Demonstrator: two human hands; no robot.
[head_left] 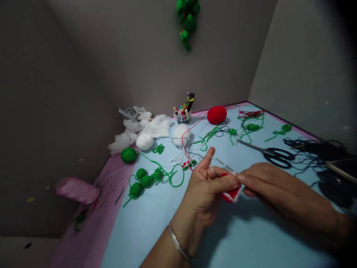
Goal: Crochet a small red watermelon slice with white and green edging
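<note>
My left hand (202, 188), with a silver bangle (177, 242) on its wrist, is shut on a red crocheted piece (231, 195) edged in white. White yarn (212, 170) runs over its raised fingers. My right hand (276, 188) comes in from the right, its fingertips pinched at the top of the piece. A thin metal crochet hook (224, 165) sticks out from that pinch toward the upper left. Its far end passes just above my left fingers. The part of the hook inside the pinch is hidden.
Black-handled scissors (275, 156) and tangled dark yarn (306, 149) lie right of my hands. Green yarn balls (141, 182), a red ball (216, 114), white stuffing (147, 128) and a supplies cup (182, 116) lie ahead. Grey walls (306, 56) bound the blue-and-pink surface (145, 234).
</note>
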